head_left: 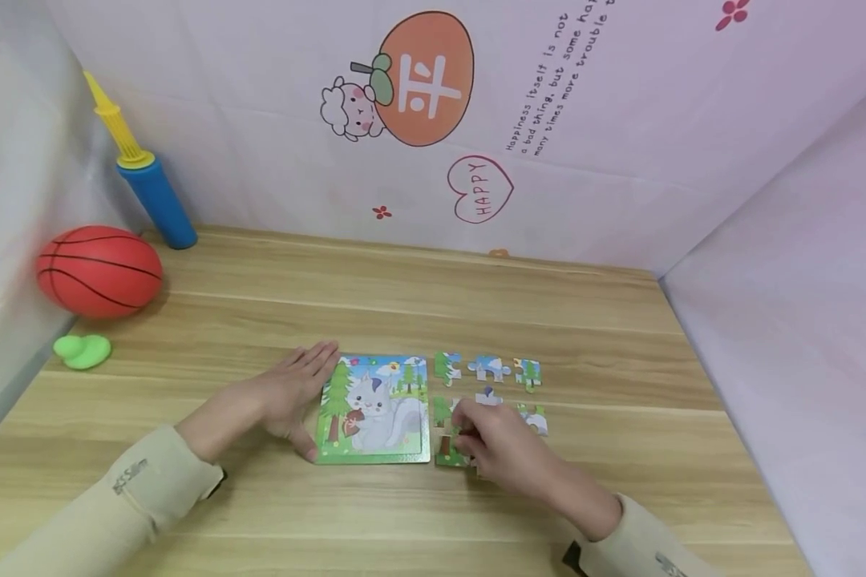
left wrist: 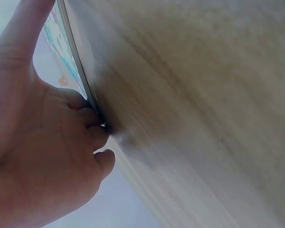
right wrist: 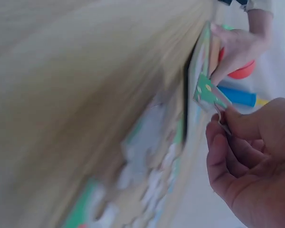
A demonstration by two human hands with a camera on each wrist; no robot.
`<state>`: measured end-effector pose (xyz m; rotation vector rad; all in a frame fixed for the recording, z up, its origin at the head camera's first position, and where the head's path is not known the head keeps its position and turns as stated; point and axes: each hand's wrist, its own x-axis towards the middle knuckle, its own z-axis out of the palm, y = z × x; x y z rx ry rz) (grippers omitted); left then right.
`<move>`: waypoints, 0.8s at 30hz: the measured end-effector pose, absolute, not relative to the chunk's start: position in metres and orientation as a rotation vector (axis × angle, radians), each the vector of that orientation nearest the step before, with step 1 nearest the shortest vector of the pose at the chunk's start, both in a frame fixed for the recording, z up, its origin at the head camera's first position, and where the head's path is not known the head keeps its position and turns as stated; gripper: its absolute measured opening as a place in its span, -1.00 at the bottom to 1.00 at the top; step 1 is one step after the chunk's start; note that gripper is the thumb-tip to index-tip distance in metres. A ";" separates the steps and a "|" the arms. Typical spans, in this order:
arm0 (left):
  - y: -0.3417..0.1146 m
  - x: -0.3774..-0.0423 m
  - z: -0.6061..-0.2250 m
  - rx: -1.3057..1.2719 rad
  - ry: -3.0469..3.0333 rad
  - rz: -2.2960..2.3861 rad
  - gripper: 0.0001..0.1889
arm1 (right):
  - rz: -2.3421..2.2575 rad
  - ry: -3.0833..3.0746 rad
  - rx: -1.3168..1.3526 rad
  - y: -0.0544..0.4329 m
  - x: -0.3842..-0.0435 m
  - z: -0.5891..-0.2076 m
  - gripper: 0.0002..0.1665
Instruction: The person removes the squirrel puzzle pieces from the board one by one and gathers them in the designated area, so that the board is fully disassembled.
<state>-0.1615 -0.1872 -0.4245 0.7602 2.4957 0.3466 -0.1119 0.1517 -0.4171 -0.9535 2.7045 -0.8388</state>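
A square puzzle board with a grey squirrel picture lies on the table. Against its left edge rests my left hand, thumb spread from the fingers; the left wrist view shows the fingertips by the board's edge. Just right of the board, my right hand is over the loose jigsaw pieces. Between thumb and fingers it pinches a green jigsaw piece with pale dots, raised above the table in the right wrist view. Loose pieces such as a blue-and-white one lie about this hand, which partly hides some.
On the left stand a red ball with black lines and a light green knobbed object. A blue and yellow hand pump leans at the back left corner. Printed white cloth hangs behind the wooden table.
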 end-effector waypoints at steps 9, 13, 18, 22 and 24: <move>-0.189 -0.162 -0.423 0.754 2.483 0.326 0.57 | -0.731 2.685 -0.911 0.152 -0.112 -0.431 -0.90; -0.189 -0.162 -0.423 0.757 2.479 0.322 0.57 | -0.576 2.814 -0.918 0.146 -0.113 -0.434 -0.88; -0.189 -0.162 -0.424 0.758 2.472 0.324 0.57 | -0.479 2.857 -0.897 0.143 -0.114 -0.437 -0.89; -0.189 -0.164 -0.424 0.762 2.468 0.327 0.57 | -0.457 2.854 -0.888 0.143 -0.114 -0.438 -0.89; -0.189 -0.164 -0.423 0.761 2.465 0.328 0.57 | -0.446 2.856 -0.884 0.144 -0.115 -0.438 -0.89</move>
